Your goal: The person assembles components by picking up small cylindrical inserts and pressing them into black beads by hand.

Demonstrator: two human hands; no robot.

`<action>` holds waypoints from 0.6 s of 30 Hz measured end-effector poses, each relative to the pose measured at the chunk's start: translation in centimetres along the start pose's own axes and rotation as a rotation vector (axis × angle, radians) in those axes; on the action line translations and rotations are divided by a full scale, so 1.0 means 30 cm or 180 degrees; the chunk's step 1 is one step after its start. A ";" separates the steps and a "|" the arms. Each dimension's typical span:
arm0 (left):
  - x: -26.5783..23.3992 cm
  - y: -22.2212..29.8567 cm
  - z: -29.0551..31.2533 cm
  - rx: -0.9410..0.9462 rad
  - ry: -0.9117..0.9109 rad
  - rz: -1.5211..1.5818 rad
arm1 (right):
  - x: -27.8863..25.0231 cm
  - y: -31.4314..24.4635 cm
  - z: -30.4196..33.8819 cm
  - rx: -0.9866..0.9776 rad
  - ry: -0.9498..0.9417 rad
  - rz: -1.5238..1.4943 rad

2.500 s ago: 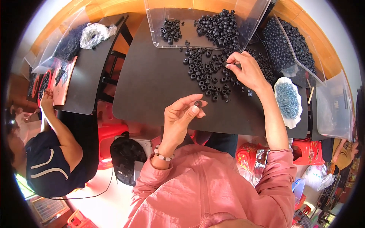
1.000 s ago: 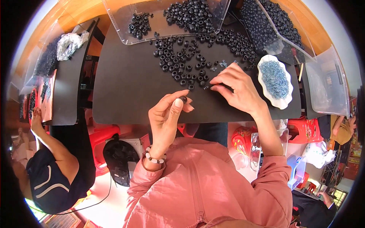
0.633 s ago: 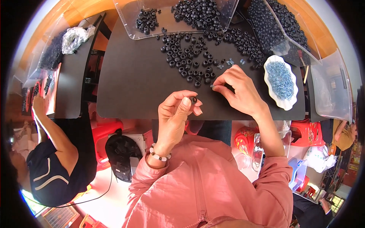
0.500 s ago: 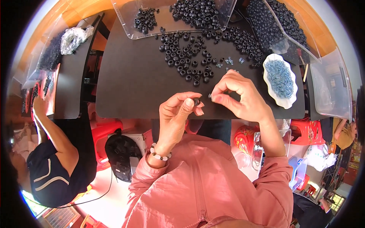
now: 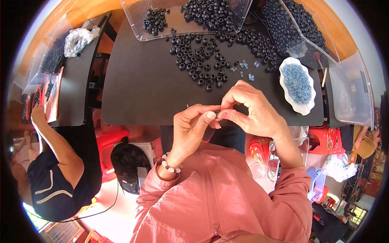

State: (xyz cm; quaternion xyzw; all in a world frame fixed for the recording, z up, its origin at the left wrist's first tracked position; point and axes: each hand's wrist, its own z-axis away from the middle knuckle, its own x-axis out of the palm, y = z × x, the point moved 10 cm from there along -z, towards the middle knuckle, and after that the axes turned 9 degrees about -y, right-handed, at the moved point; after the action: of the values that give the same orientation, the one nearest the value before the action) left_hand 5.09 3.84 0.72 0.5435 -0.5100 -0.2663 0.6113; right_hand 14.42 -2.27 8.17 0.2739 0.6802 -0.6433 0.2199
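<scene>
My left hand [image 5: 189,128] pinches a black round bead [image 5: 216,113] between thumb and fingers, just off the table's near edge. Against that bead, the thumb and forefinger of my right hand [image 5: 259,113] are pressed together; the small glass bead in them is mostly hidden by the fingertips. Beyond my hands, loose black beads [image 5: 196,65] spread over the dark table [image 5: 139,81]. Several small glass beads [image 5: 251,77] lie in little clusters beside them. To the right stands a white scalloped dish [image 5: 285,89] full of blue glass seed beads [image 5: 298,83].
A clear bin [image 5: 139,39] of black beads sits at the far edge, with another clear container [image 5: 302,34] of them at far right. On the left a person in dark clothes [image 5: 54,182] works at another table. Red stools [image 5: 324,139] and a black backpack [image 5: 129,166] are below.
My right hand has moved left and slightly down, bringing the small glass bead to the black bead. The fingertips of both hands now meet. More glass beads show on the table.
</scene>
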 end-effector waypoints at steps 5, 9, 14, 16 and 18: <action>0.008 -0.025 0.010 -0.0176 -0.0084 0.0420 | 0.012 -0.001 0.017 0.0046 0.0326 -0.0092; 0.012 -0.033 0.020 -0.0213 -0.0226 0.0525 | 0.020 -0.014 0.026 -0.0095 0.0280 -0.0096; 0.012 -0.045 0.022 -0.0187 -0.0296 0.0733 | 0.015 0.009 0.019 -0.0011 0.0149 -0.0464; 0.001 -0.046 0.019 -0.0209 -0.0181 0.0781 | -0.046 0.045 0.022 0.0107 0.0369 -0.0128; -0.014 -0.049 0.018 -0.0229 -0.0062 0.0827 | -0.139 0.122 0.037 0.0509 0.0955 0.0263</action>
State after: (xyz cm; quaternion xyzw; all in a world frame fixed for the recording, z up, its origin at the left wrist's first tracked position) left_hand 4.79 3.60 -0.87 0.4479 -0.5721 -0.2083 0.6547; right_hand 19.91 -3.68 8.03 0.4112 0.6402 -0.6377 0.1197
